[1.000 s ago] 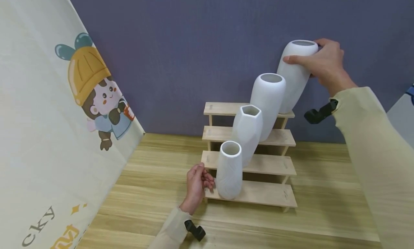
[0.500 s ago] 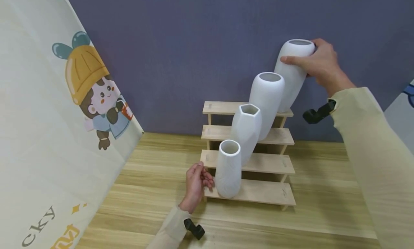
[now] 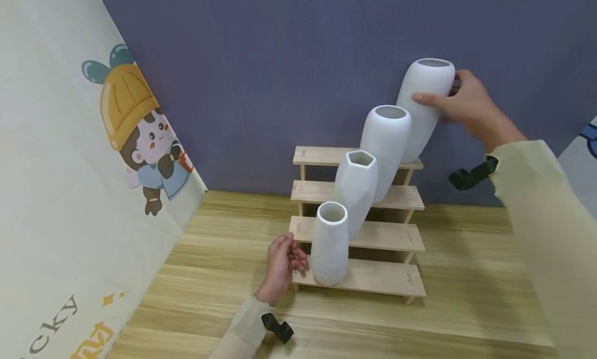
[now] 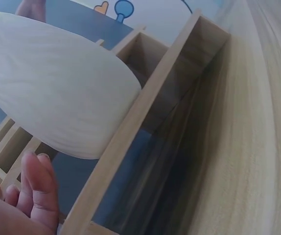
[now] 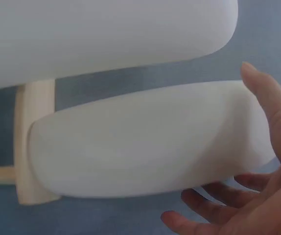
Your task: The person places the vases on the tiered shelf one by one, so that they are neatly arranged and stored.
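Observation:
Four-tier wooden stand (image 3: 373,278) bears a white vase on each step. On the top step stands the tall rounded vase (image 3: 417,118), upright. My right hand (image 3: 480,110) is at its right side, thumb in front and fingers behind. In the right wrist view the thumb and fingers spread loosely round the vase's upper end (image 5: 145,142). Below it come another rounded vase (image 3: 384,152), a faceted vase (image 3: 353,193) and a slim textured vase (image 3: 330,250). By the bottom step's left end, my left hand (image 3: 279,266) has loosely curled fingers, holding nothing, beside the textured vase.
The stand sits on a wood-grain tabletop (image 3: 224,245) against a dark blue backdrop (image 3: 261,89). A pale printed sheet (image 3: 56,167) with a cartoon figure slopes along the left. Both wrists wear a black camera mount (image 3: 471,175).
My right hand has loosened its grip on the top vase and slid slightly down and right. All the vases stay on their steps. My left hand has hardly moved.

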{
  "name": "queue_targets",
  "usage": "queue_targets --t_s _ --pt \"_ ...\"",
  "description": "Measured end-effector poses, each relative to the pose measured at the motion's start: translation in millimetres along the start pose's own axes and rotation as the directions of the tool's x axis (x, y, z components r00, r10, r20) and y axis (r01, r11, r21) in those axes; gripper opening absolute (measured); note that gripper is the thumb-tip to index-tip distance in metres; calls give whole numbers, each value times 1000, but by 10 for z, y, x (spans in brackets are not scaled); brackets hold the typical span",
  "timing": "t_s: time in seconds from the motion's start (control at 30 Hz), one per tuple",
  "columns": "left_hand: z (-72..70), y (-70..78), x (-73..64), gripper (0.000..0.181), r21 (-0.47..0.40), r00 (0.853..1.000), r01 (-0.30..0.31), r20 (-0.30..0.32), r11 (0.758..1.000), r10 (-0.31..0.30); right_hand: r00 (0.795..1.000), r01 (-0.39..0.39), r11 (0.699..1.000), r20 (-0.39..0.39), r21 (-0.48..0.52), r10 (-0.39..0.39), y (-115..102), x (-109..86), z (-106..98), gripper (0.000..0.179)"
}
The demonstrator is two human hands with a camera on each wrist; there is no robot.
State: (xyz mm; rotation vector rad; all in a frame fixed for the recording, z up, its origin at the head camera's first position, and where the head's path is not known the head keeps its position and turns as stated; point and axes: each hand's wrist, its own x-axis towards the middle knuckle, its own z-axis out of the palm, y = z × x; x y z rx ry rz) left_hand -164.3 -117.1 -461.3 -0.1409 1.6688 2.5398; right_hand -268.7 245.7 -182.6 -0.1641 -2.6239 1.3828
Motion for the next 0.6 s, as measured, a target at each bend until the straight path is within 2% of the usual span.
queue_targets --t_s 0.23,0.6 --pt "-43 60 10 30 -3 999 41 5 999 -40 1000 31 999 2 -11 -31 363 -213 -54 100" --pt "-196 173 24 27 71 999 0 -35 997 3 997 75 994 36 -78 -72 1076 -561 -42 86"
